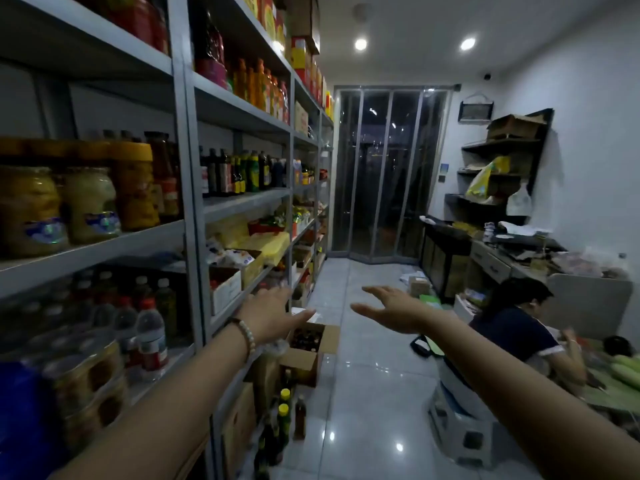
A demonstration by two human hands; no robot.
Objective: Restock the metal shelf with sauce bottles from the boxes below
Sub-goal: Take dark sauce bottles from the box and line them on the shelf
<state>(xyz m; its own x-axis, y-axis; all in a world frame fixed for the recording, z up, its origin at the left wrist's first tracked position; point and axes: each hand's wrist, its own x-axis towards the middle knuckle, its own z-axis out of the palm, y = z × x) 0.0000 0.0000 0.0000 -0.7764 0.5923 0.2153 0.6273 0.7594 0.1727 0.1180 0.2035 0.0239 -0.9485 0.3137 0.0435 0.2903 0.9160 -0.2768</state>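
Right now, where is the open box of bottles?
In the head view, the open cardboard box sits on the floor beside the metal shelf, just below the left hand.

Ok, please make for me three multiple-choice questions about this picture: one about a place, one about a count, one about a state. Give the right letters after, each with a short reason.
1. Where is the open cardboard box of dark bottles?
A) on the top board
B) hanging on the wall
C) on the floor beside the metal shelf

2. How many ceiling lights are lit?
A) one
B) two
C) four

3. How are the left hand and the right hand?
A) both open, holding nothing
B) both gripping one bottle
C) both curled into fists

Answers:
1 C, the box sits on the floor at the shelf's foot.
2 B, two bright spots shine overhead.
3 A, the fingers are spread and empty.
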